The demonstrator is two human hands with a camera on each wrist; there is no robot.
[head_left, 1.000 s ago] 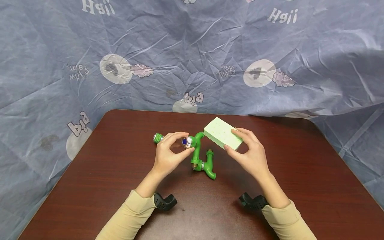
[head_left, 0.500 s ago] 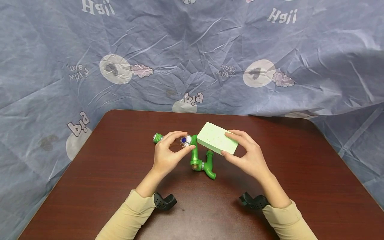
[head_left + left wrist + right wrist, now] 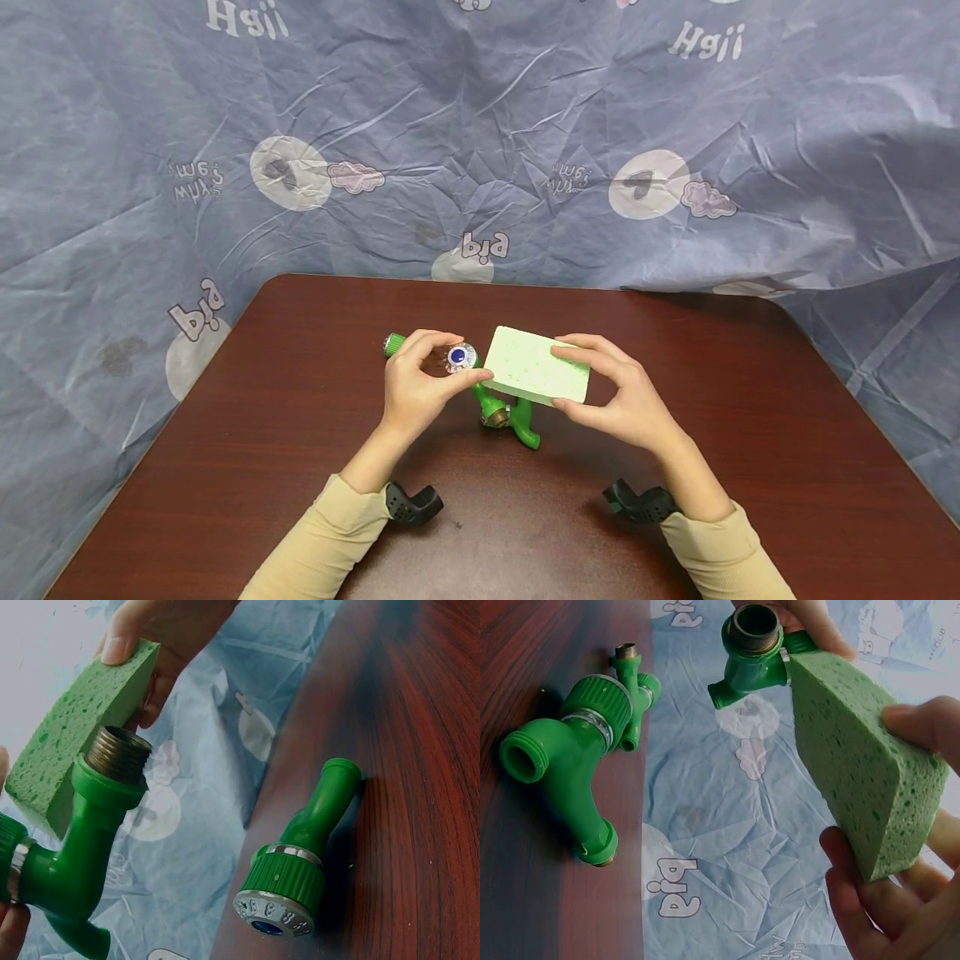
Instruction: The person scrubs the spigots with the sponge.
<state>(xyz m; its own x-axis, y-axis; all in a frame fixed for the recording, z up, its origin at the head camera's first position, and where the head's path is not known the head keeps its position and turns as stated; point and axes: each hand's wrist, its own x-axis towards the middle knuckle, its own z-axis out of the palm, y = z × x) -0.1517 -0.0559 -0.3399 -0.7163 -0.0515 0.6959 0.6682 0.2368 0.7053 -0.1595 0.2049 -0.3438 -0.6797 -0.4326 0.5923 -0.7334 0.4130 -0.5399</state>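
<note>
My left hand point(image 3: 412, 387) holds a green faucet point(image 3: 79, 847) up by its ribbed knob, whose blue-centred end faces the head camera. Its brass threaded end shows in both wrist views. In my right hand point(image 3: 622, 396) a pale green sponge point(image 3: 528, 362) is pinched between thumb and fingers, its near end beside the faucet's knob. The sponge overlaps the faucet in the right wrist view point(image 3: 847, 757); whether they touch I cannot tell. From the head, sponge and left hand partly cover the faucet.
Two more green faucets lie on the dark wooden table point(image 3: 712, 417): one faucet point(image 3: 394, 344) behind my left hand, partly hidden, another faucet point(image 3: 527, 427) below the sponge. A wrinkled blue-grey cloth point(image 3: 480, 125) hangs behind the table.
The sponge has moved left and down with my right hand, to beside the held faucet. My left hand has turned the faucet, so its blue-centred knob faces the head camera more.
</note>
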